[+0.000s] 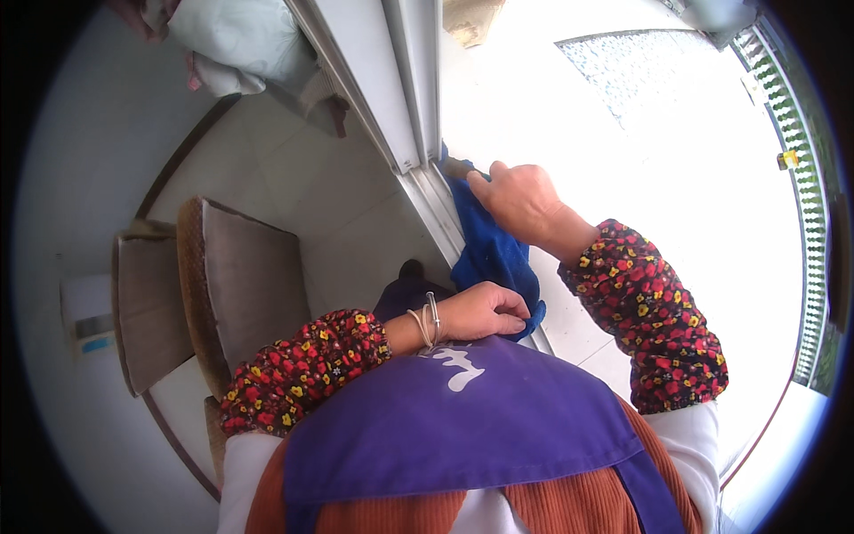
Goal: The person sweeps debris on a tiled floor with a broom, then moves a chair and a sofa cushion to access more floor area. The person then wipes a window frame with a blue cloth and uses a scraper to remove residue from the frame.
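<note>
A blue cloth (490, 243) hangs along the edge of a sliding door's track. Near its upper end my right hand (520, 197) is closed on a brownish, slim thing (457, 167), perhaps a handle or a brush, that lies against the cloth. The thing's far tip is partly wrapped or hidden by blue fabric. My left hand (490, 310) rests beside the lower part of the cloth, close to my purple apron (460, 420), with fingers curled; whether it pinches the cloth I cannot tell.
White sliding door panels (400, 87) stand in a metal floor track (434, 203). Padded chairs (247, 287) are at the left. A pale cloth-covered bundle (240, 40) is at the upper left. A balustrade (800, 167) runs along the bright right side.
</note>
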Available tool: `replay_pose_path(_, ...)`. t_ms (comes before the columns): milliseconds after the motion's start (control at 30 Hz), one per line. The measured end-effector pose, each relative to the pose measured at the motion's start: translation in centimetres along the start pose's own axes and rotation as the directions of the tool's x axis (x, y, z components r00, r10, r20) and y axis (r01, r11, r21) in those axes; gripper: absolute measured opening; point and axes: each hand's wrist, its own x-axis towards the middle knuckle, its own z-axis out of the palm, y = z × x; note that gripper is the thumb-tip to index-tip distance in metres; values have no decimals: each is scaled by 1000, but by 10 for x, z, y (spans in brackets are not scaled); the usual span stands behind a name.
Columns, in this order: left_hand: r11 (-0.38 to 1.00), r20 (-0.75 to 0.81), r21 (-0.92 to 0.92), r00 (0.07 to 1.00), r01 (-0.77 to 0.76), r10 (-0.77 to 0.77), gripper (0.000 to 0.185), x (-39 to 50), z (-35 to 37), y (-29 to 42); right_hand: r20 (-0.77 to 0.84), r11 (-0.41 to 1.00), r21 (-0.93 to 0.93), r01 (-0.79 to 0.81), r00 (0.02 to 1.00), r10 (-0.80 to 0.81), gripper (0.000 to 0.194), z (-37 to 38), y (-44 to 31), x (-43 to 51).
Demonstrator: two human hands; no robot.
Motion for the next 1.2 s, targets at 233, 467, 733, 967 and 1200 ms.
replay_pose_path(233,999,81,-26,997,19,-17,25,-2,-2,-3,-1,996,88,10,1000,-10,19,1,22,20)
replay_pose_path(467,998,-76,48,997,-30,34,21,-2,-1,4,-29,958,55,280,960,-279,11,-23,55,51)
replay_pose_path(733,676,-286,681,748,-282,600,17,0,-22,9,-95,926,-148,347,927,-363,12,-17,50,60)
replay_pose_path(967,301,-237,876,-206,377,949,73,-12,-94,71,-126,982,34,186,975,-180,15,34,61,41)
replay_pose_path(1200,12,111,864,-214,503,970,103,6,-107,131,-216,993,109,39,976,-15,11,34,24,-6)
